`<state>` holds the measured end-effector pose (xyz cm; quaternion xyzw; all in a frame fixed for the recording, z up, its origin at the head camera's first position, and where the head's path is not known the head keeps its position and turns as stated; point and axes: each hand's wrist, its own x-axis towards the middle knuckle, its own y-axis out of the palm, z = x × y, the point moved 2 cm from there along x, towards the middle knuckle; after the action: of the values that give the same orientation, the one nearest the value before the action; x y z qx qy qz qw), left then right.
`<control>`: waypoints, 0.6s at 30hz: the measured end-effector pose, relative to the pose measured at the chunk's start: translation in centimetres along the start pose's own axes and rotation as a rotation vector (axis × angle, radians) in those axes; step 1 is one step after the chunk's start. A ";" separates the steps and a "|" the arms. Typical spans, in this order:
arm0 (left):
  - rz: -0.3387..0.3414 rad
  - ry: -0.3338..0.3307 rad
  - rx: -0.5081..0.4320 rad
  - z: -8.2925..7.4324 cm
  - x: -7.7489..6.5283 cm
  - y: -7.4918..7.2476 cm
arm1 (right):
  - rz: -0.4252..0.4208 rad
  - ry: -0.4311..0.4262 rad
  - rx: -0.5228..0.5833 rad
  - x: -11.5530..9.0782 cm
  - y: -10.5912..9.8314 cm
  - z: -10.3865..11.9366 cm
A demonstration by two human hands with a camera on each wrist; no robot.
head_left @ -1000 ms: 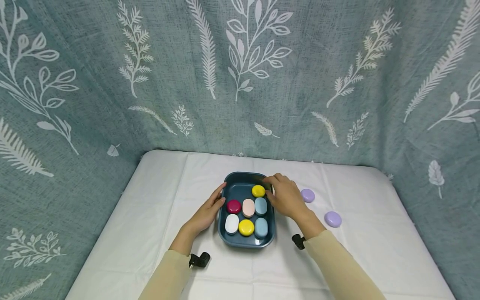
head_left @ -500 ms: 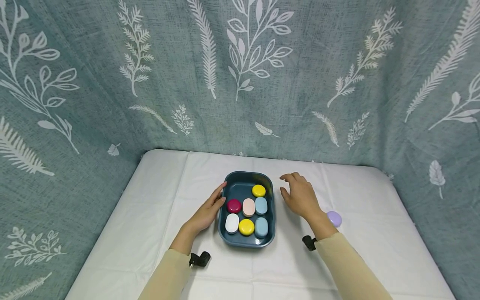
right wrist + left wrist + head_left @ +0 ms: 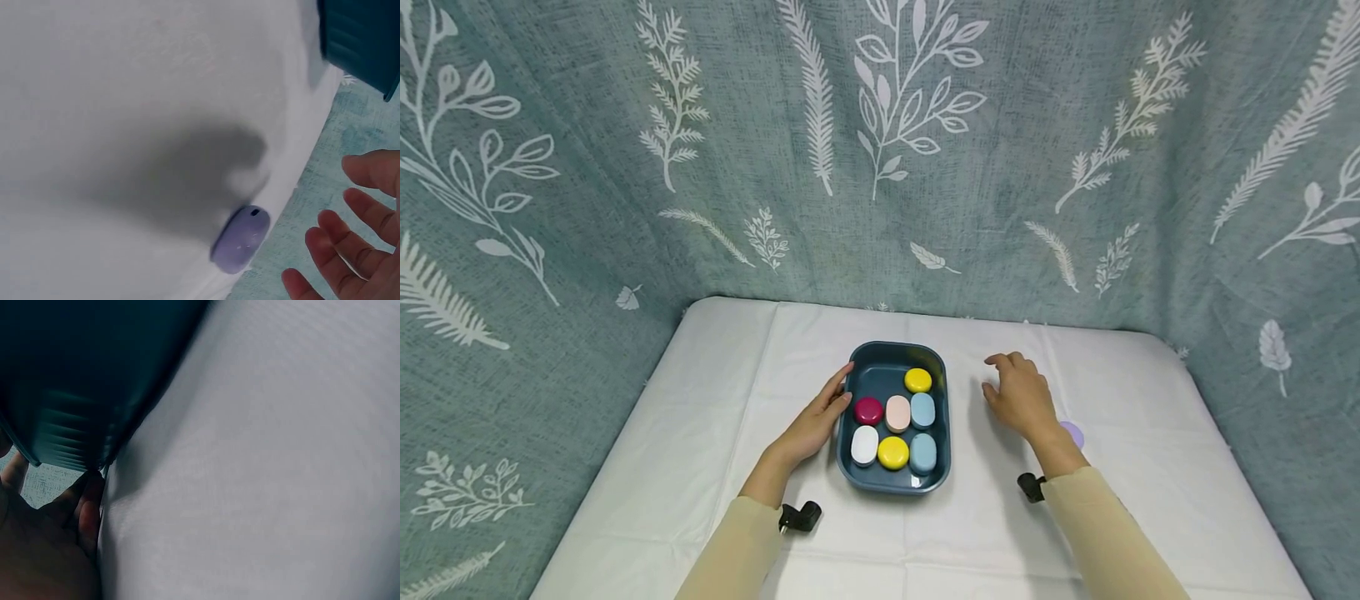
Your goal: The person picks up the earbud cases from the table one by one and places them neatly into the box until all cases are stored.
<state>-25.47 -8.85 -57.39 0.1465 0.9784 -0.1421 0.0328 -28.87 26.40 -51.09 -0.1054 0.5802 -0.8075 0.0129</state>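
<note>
A dark blue rectangular tray (image 3: 880, 379) stands mid-table. It holds several small rounded pieces: two yellow (image 3: 917, 381), two light blue (image 3: 922, 454), one crimson (image 3: 868, 411), one pink (image 3: 898, 414) and one white (image 3: 864, 446). My left hand (image 3: 808, 427) rests against the tray's left side, its index fingertip and thumb at the rim. Held above the cloth right of the tray, my right hand (image 3: 1022, 396) has loosely spread fingers and nothing in them. Past its wrist shows a purple round piece (image 3: 1073, 433), partly covered. In the right wrist view, a purple piece (image 3: 240, 240) with a small dark slot lies near the fingers.
White cloth (image 3: 820, 333) covers the table. A teal curtain (image 3: 820, 250) with white leaf patterns hangs behind and at both sides. Black wrist cameras (image 3: 801, 517) sit by both sleeve cuffs.
My right hand has moved away from the tray's far right corner, out over the cloth, hiding one purple piece from the head view. The left hand and tray stay put.
</note>
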 end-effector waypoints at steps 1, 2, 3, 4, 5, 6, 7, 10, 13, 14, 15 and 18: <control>0.001 -0.002 0.001 0.0 0.0 0.0 | 0.004 0.011 -0.001 0.0 0.1 -0.2; 0.001 -0.003 0.002 0.0 0.0 0.0 | 0.008 0.021 -0.001 -0.1 0.1 -0.4; 0.002 -0.005 0.006 0.0 0.0 0.0 | 0.013 0.031 0.000 -0.1 0.2 -0.6; 0.001 -0.006 0.007 0.0 0.0 0.0 | 0.021 0.044 0.001 -0.1 0.3 -0.8; -0.001 -0.004 0.009 0.1 0.0 0.0 | 0.027 0.053 0.000 -0.2 0.4 -1.0; -0.002 -0.003 0.008 0.1 0.1 0.0 | 0.036 0.066 0.002 -0.2 0.4 -1.3; -0.003 -0.002 0.008 0.1 0.1 0.0 | 0.044 0.077 0.003 -0.2 0.5 -1.4; -0.003 0.002 0.001 0.2 0.2 0.0 | 0.075 0.118 0.009 -0.3 0.6 -1.9; 0.003 -0.005 -0.005 0.2 0.1 0.0 | 0.104 0.153 0.014 -0.5 0.6 -2.3; 0.004 -0.006 -0.006 0.2 0.1 0.0 | 0.113 0.166 0.015 -0.5 0.5 -2.4; 0.005 -0.007 -0.008 0.1 0.1 -0.1 | 0.119 0.175 0.015 -0.5 0.5 -2.5; 0.006 -0.010 -0.008 0.1 0.1 -0.1 | 0.138 0.195 0.009 -0.6 0.6 -2.7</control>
<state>-25.59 -8.92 -57.53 0.1484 0.9784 -0.1389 0.0386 -28.82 28.87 -52.56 0.0139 0.5808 -0.8138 0.0122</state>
